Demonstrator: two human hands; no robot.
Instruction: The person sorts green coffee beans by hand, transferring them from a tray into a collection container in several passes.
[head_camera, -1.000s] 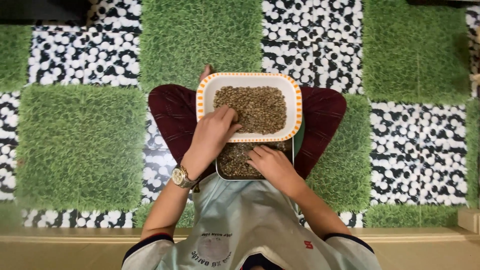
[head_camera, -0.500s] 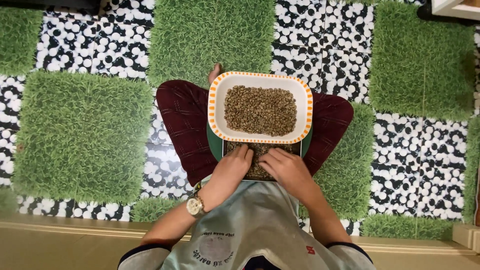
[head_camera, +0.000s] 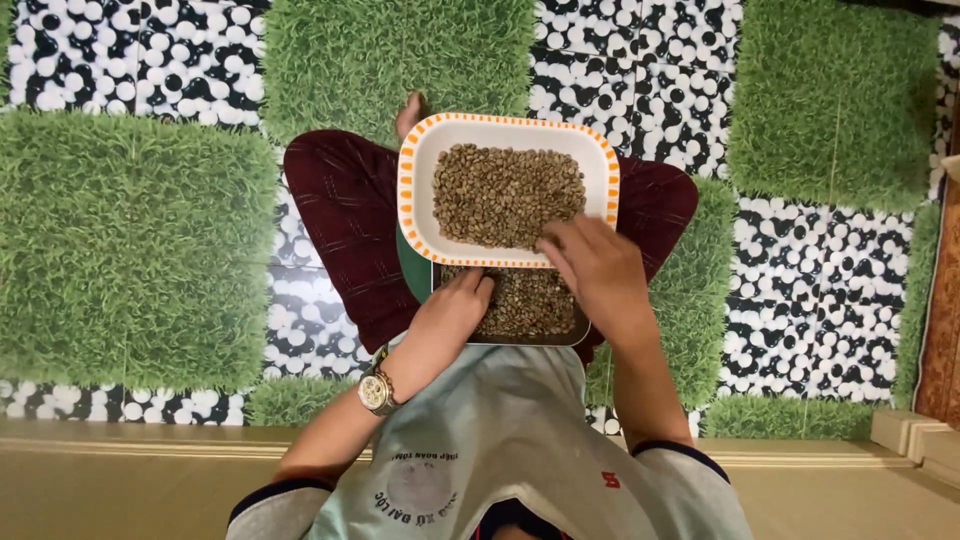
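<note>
A seated person's right hand (head_camera: 597, 265) rests open on the white tray (head_camera: 420, 160) of beans (head_camera: 505, 190); the left hand (head_camera: 452, 312) (watch (head_camera: 375, 392) on wrist) lies open in the metal tray (head_camera: 530, 338).

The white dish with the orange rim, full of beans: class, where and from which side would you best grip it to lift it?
Probably the white dish by its short left rim and far right corner: the right hand covers the near right corner, and a level two-sided hold keeps the beans in.
</note>
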